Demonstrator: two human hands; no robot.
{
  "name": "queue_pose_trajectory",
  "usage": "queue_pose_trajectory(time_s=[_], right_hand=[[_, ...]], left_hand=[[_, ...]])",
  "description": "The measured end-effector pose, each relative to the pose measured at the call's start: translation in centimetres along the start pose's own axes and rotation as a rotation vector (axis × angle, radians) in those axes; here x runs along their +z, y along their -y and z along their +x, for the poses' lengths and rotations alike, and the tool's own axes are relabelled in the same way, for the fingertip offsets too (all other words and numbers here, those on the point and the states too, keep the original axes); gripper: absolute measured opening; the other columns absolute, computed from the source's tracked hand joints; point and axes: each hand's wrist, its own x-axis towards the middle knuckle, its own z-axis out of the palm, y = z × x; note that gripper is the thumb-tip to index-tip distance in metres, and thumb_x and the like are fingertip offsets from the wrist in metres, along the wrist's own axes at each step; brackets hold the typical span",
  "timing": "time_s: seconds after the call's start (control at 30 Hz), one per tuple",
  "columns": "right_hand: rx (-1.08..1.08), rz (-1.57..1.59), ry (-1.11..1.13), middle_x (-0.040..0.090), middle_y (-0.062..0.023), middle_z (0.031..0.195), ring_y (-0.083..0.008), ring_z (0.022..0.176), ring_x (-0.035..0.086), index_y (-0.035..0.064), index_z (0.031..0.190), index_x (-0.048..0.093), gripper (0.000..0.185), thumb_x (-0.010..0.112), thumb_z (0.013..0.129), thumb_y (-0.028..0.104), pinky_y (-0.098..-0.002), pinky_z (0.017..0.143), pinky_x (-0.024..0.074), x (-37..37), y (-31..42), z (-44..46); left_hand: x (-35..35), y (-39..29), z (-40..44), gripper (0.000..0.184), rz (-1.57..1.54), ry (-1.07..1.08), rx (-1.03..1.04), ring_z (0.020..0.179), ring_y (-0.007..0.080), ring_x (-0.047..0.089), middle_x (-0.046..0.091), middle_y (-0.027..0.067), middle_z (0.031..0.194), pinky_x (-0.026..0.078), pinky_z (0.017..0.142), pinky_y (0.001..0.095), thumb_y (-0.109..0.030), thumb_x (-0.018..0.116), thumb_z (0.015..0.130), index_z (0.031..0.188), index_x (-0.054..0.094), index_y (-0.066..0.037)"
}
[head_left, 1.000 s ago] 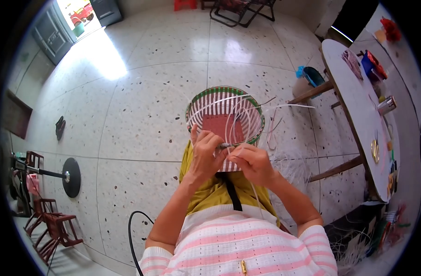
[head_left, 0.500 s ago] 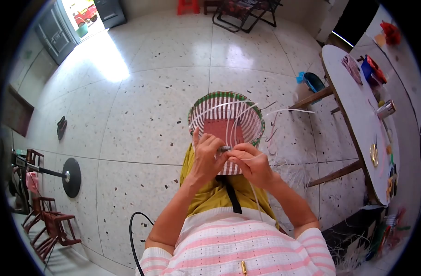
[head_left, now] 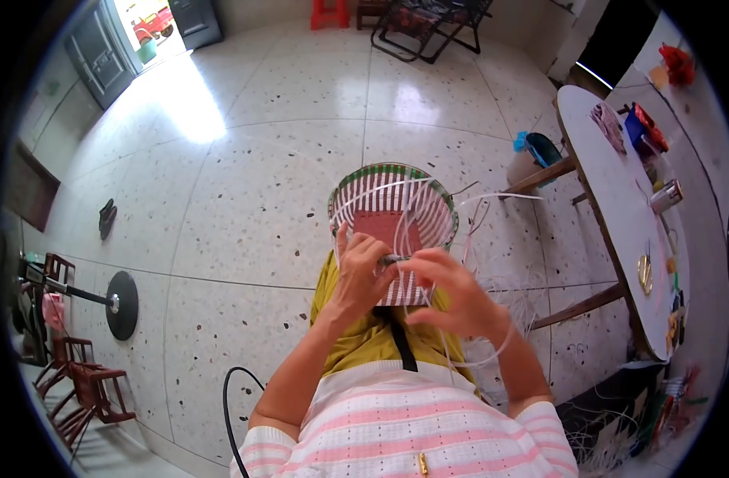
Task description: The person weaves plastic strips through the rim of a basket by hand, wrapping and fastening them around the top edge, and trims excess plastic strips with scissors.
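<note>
A woven basket (head_left: 344, 191) with white and reddish stripes, a green-patterned rim and a red base sits on my lap. My left hand (head_left: 359, 275) is closed at its near rim, thumb and fingers pinched together. A small grey piece (head_left: 392, 259) shows beside those fingertips; I cannot make out what it is. Just to the right, my right hand (head_left: 460, 299) is lifted off the rim with fingers apart, slightly blurred. Several loose white plastic strips (head_left: 404, 215) rise across the basket. Another white strip (head_left: 492, 356) loops below my right wrist.
On the right stands a long white table (head_left: 611, 215) with a can (head_left: 667, 196), scissors (head_left: 645, 275) and small items. Beneath it are a bucket (head_left: 542, 149) and tangled clear strips (head_left: 508, 311). Small wooden chairs (head_left: 97, 390) and a round black stand base (head_left: 122, 305) are left.
My right hand has come away from the left fingertips, moving right and toward me, and its fingers have spread. The left hand stays at the rim. A strip now loops under the right wrist.
</note>
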Motion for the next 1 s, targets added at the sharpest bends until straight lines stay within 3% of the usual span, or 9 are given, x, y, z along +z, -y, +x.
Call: queue_pose_trajectory(time_s=[0.27,0.4,0.57,0.67,0.7,0.77,0.83,0.87,1.0], right_hand=[[-0.270,-0.520,-0.073,0.062,-0.0151,0.102,-0.0298,0.091,0.064,-0.0022,0.106,0.065,0.029,0.064,0.078,-0.009,-0.0339,0.077,0.0531,2.0,-6.4,0.2],[-0.285,-0.343,-0.125,0.065,-0.0142,0.094,-0.0284,0.084,0.065,-0.0018,0.098,0.067,0.020,0.065,0.080,-0.007,-0.0334,0.073,0.0532,1.6,-5.0,-0.3],[-0.189,0.192,-0.033,0.066,-0.0093,0.080,-0.0246,0.072,0.064,0.0023,0.079,0.065,0.007,0.066,0.086,0.004,-0.0388,0.064,0.0512,-3.6,5.1,-4.3],[-0.902,1.280,-0.181,0.054,-0.0082,0.057,-0.0191,0.042,0.049,0.0104,0.070,0.061,0.011,0.068,0.078,0.008,-0.0349,0.037,0.0426,-4.7,11.6,-4.3],[-0.902,1.275,-0.180,0.054,-0.0082,0.057,-0.0191,0.042,0.049,0.0104,0.070,0.061,0.011,0.068,0.078,0.008,-0.0349,0.037,0.0426,-5.4,10.7,-5.1],[-0.470,1.499,-0.075,0.053,-0.0102,0.055,-0.0208,0.038,0.048,0.0043,0.076,0.063,0.007,0.069,0.078,0.006,-0.0350,0.036,0.0426,-6.7,7.0,-7.0],[0.128,0.338,-0.350,0.065,-0.0120,0.079,-0.0193,0.064,0.063,-0.0027,0.103,0.066,0.026,0.071,0.077,-0.003,-0.0333,0.058,0.0534,-5.5,4.5,-4.7],[0.109,-0.052,-0.192,0.067,-0.0099,0.096,-0.0165,0.084,0.064,-0.0001,0.110,0.066,0.027,0.065,0.083,-0.004,-0.0307,0.074,0.0531,-4.8,1.6,-2.4],[-0.111,-0.314,-0.079,0.067,-0.0110,0.101,-0.0237,0.088,0.065,0.0025,0.111,0.067,0.030,0.070,0.082,-0.001,-0.0332,0.076,0.0526,0.1,-5.0,-0.1]], left_hand=[[0.2,0.0,0.1,0.019,-0.001,-0.015,0.000,0.090,0.0287,0.057,0.059,0.0079,0.079,0.020,0.113,0.0517,-0.011,0.073,0.071,0.084,0.060,-0.005],[0.1,-0.2,0.2,0.020,0.002,-0.004,-0.011,0.089,0.0290,0.056,0.058,0.0080,0.078,0.020,0.113,0.0511,-0.015,0.074,0.074,0.083,0.060,-0.005],[-0.2,-0.2,0.3,0.025,-0.033,-0.002,-0.012,0.087,0.0286,0.056,0.058,0.0076,0.077,0.019,0.112,0.0510,-0.023,0.076,0.079,0.082,0.060,-0.004],[0.0,-0.1,0.3,0.029,-0.015,0.015,-0.006,0.087,0.0279,0.056,0.058,0.0071,0.077,0.019,0.112,0.0513,-0.027,0.077,0.080,0.082,0.060,-0.004],[-0.1,-0.1,0.3,0.028,-0.009,0.012,-0.010,0.087,0.0278,0.056,0.058,0.0069,0.077,0.019,0.112,0.0515,-0.026,0.077,0.079,0.082,0.060,-0.004],[-0.1,-0.2,0.4,0.028,-0.001,0.008,-0.015,0.087,0.0277,0.056,0.058,0.0068,0.078,0.019,0.112,0.0516,-0.026,0.077,0.079,0.082,0.060,-0.004],[-0.1,-0.2,0.3,0.027,-0.020,0.012,-0.018,0.087,0.0274,0.056,0.059,0.0066,0.078,0.019,0.112,0.0516,-0.025,0.077,0.079,0.082,0.060,-0.004],[-0.1,-0.2,0.2,0.027,-0.016,0.010,-0.019,0.087,0.0274,0.056,0.059,0.0066,0.078,0.019,0.112,0.0516,-0.025,0.077,0.079,0.082,0.060,-0.004],[0.1,-0.1,0.1,0.021,0.002,-0.007,-0.012,0.089,0.0282,0.056,0.059,0.0074,0.079,0.019,0.113,0.0517,-0.017,0.076,0.075,0.083,0.061,-0.004]])
